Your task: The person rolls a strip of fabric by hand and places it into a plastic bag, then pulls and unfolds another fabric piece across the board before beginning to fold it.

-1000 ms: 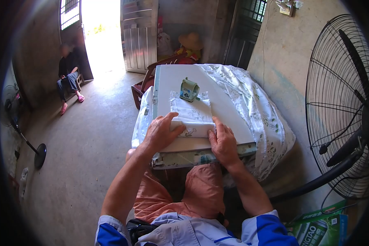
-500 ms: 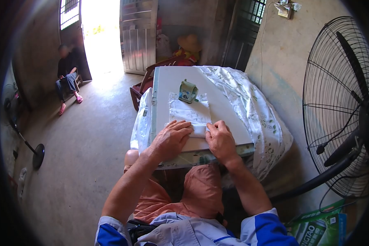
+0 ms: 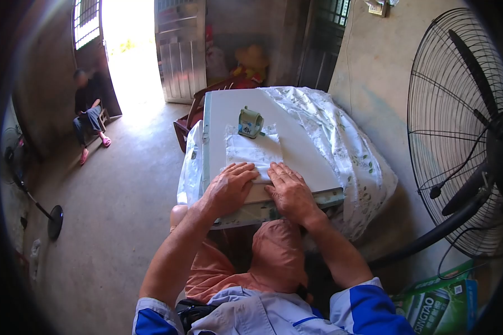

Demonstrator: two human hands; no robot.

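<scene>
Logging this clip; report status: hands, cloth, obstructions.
Left hand, right hand: palms down, near end of cloth. Cloth on white board. Green object on far end, clear of both hands.

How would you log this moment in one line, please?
left hand: on white cloth; right hand: on white cloth; green object: on cloth's far end

Doorway (image 3: 133,61) blown out; glare on floor (image 3: 142,117); edges dark, bowed; far corner (image 3: 243,58) perhaps soft.

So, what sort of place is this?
Probably a plain room in a home, perhaps doubling as a workspace: a door stands open to daylight, a large fan stands at the right, and a small white cloth lies on a white board.
</scene>
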